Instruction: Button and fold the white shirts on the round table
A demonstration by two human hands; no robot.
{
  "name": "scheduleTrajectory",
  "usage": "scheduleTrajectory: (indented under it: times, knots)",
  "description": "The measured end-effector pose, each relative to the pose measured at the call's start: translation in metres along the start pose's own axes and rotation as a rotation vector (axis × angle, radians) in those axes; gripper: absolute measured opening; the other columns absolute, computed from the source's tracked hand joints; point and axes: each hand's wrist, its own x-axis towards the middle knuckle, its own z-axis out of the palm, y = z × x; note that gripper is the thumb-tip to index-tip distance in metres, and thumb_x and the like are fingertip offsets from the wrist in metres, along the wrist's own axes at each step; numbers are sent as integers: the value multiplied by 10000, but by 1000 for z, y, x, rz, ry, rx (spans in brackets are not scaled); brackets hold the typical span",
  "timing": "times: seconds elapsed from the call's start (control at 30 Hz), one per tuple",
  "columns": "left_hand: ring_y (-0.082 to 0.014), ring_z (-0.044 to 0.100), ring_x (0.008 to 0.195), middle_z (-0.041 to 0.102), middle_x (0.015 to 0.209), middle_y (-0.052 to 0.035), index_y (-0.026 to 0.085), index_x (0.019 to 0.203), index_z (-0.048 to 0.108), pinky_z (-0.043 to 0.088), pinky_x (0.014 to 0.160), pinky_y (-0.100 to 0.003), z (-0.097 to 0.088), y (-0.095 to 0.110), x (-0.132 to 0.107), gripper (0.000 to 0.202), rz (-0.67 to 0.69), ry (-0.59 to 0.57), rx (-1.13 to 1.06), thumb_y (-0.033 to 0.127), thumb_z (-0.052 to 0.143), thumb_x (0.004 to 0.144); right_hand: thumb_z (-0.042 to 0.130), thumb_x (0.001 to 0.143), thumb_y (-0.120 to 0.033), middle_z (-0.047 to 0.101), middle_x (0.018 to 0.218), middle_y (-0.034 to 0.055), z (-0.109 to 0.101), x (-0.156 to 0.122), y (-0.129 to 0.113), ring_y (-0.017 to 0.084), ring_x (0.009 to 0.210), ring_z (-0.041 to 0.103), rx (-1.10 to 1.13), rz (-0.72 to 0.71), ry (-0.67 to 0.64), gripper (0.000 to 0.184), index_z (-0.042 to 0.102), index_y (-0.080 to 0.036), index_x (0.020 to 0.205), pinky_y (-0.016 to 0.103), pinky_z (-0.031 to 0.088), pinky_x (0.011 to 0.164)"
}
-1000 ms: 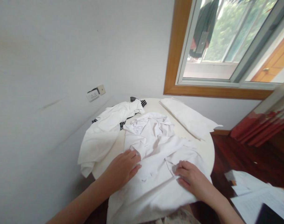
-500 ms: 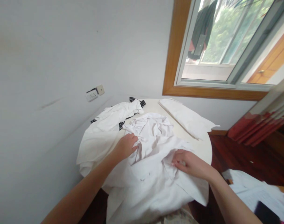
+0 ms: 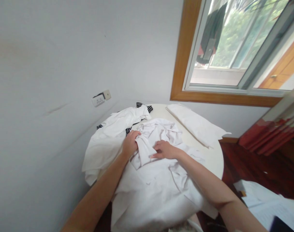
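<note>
A large crumpled white garment (image 3: pixel 151 190) lies across the round table and hangs over its near edge; its exact kind is hard to make out. On its left side, my left hand (image 3: pixel 130 145) is closed on a folded part of the cloth, fingertips at the fold's upper edge. My right hand (image 3: pixel 165 149) rests on the middle of the garment, right of that fold, with thumb and fingers apart and touching the fabric. The far end of the garment is bunched up in wrinkles.
On the round white table (image 3: pixel 216 158), white clothing (image 3: pixel 105 141) with a black striped piece (image 3: pixel 144 106) lies at left, and a folded white cloth (image 3: pixel 195 124) at back right. A wall socket (image 3: pixel 98 100), window (image 3: pixel 217 48), red curtain (image 3: pixel 260 135) and papers (image 3: pixel 270 199) surround it.
My right hand has moved left and away from me, from the garment's right side to its middle. My left hand has shifted slightly away, and a fold now lies between the hands.
</note>
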Motion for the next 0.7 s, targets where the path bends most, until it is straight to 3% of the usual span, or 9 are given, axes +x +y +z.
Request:
scheduleTrajectory:
  times: [0.1,0.17,0.33,0.6,0.7]
  knots:
    - [-189,556,908,581,968,-42,208,979,555,455,802,-298,5,-6,-5,219,-84,111,-110,198,463,781,622,712,-676,584,947,63,11,-2,-1,213,927,497,-19,9,37,505,649,-181,811,323,356,783]
    - [-188,550,919,572,971,-41,206,997,554,452,812,-302,5,-5,-6,230,-120,146,-125,205,455,790,653,726,-618,585,900,51,16,-2,-1,203,910,499,54,-6,59,446,642,-175,782,324,364,793]
    - [-193,533,911,545,954,-48,198,992,559,456,813,-322,3,-6,-6,233,-134,146,-100,200,477,773,548,859,-459,549,754,-12,10,-6,2,124,731,499,497,-49,188,289,605,-178,824,237,389,685]
    - [-171,536,878,514,977,-43,191,1055,548,492,782,-302,-1,-6,-2,422,-75,61,-122,111,493,645,557,782,-536,383,535,-88,-6,-7,31,98,472,352,870,307,649,322,503,-222,836,215,287,466]
    - [-178,535,920,515,1026,-48,190,1093,549,492,824,-324,-1,-6,-2,479,-25,-32,-132,106,495,625,561,761,-556,460,557,-63,-16,-11,51,111,512,409,830,366,730,358,548,-205,828,222,322,491]
